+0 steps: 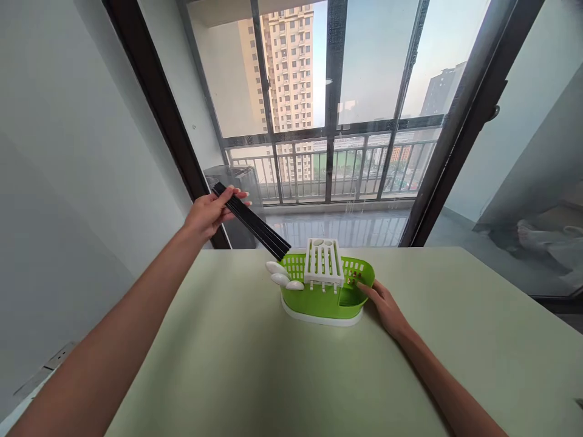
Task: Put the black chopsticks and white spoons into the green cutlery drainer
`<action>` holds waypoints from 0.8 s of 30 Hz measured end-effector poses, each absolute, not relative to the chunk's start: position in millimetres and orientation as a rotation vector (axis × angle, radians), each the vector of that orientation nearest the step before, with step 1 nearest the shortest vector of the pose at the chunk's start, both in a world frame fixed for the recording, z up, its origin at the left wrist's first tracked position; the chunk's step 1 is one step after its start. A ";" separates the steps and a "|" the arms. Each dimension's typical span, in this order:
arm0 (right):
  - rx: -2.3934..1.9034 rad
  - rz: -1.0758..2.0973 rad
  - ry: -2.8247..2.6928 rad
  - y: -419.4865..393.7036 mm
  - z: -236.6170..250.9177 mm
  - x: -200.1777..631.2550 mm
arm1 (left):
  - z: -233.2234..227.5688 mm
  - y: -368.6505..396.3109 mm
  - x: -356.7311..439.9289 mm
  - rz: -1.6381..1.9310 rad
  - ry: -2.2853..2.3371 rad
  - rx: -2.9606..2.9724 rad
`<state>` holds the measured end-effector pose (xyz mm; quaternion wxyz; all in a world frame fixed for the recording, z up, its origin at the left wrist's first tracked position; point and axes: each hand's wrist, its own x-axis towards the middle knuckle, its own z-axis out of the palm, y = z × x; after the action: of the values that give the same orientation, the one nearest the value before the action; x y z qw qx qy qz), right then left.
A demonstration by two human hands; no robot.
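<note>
Left hand [210, 213] raised above the far left corner of the desk [237, 364], grip closing round the upper end of a bundle of black chopsticks [252, 221], thumb lying over the top and fingers curling underneath. Chopsticks slanting down and to the right from that grip, lower tips hovering just over the left rim of a green cutlery basket [324, 291]; whether touching the rim or not, impossible to tell.

Right hand [386, 306] resting on the desk at the basket's right end, fingers pressing against its green wall near the rim, grip half open and clasping nothing fully, only steadying the side.

Basket sitting on a white base tray [319, 318] between the two hands, closer to the right grip than to the left. White slotted rack [323, 261] standing upright in the middle of the basket. Three white spoon bowls [280, 276] poking out over the left rim, just below the chopstick tips and well apart from the right grip.

Beyond both hands, a large window [319, 91] with a balcony railing [337, 164] showing tall buildings outside. Grey bin-like object [234, 182] standing behind the left grip, partly hidden by the hand.
</note>
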<state>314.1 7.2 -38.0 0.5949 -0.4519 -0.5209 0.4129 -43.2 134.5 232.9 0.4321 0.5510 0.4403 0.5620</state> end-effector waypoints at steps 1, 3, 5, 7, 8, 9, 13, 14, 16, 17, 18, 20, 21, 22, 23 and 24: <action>-1.053 0.961 -1.212 7.1 -39.2 315.1 | 234.8 136.3 -54.7 1.421 1.098 1.304; -1.066 0.961 -1.214 6.8 -41.7 317.6 | 234.8 139.3 -78.8 1.429 1.101 1.165; -1.086 0.958 -1.214 6.9 -44.5 320.5 | 230.1 139.4 -103.8 1.386 1.133 1.047; -1.103 0.953 -1.217 7.5 -47.8 323.3 | 221.1 135.4 -128.7 1.277 1.209 0.989; -1.109 0.950 -1.220 8.0 -49.5 324.7 | 215.1 131.8 -140.9 1.194 1.261 0.986; -1.113 0.948 -1.223 8.5 -51.4 326.1 | 208.2 127.4 -152.6 1.084 1.310 1.000; -1.134 0.936 -1.231 9.2 -57.9 331.5 | 175.0 106.9 -190.8 0.543 1.425 1.116; -1.143 0.932 -1.230 8.9 -59.0 332.9 | 166.5 102.1 -197.3 0.422 1.430 1.141; -1.161 0.925 -1.228 7.6 -60.0 335.4 | 150.9 93.5 -206.1 0.239 1.435 1.180; -1.169 0.921 -1.228 6.7 -60.0 336.4 | 143.9 89.9 -208.5 0.179 1.437 1.193; -1.174 0.918 -1.227 5.8 -59.8 337.2 | 137.6 86.7 -209.7 0.137 1.442 1.204; -1.177 0.911 -1.228 4.1 -58.8 338.2 | 126.6 81.8 -209.8 0.077 1.465 1.227; -1.178 0.906 -1.228 3.5 -58.4 338.4 | 121.8 80.1 -209.2 0.051 1.486 1.240; -1.178 0.901 -1.229 3.1 -58.2 338.6 | 117.4 78.8 -208.5 0.026 1.508 1.254; -1.180 0.895 -1.229 2.9 -58.2 338.9 | 113.3 77.9 -207.8 0.002 1.530 1.265; -1.181 0.892 -1.228 2.9 -58.6 339.1 | 109.5 77.4 -207.1 -0.020 1.549 1.275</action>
<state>339.1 2.9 -58.6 0.5721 -0.5036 -0.5238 0.3804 -207.1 77.4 109.5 0.5377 0.5357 0.6510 -0.0083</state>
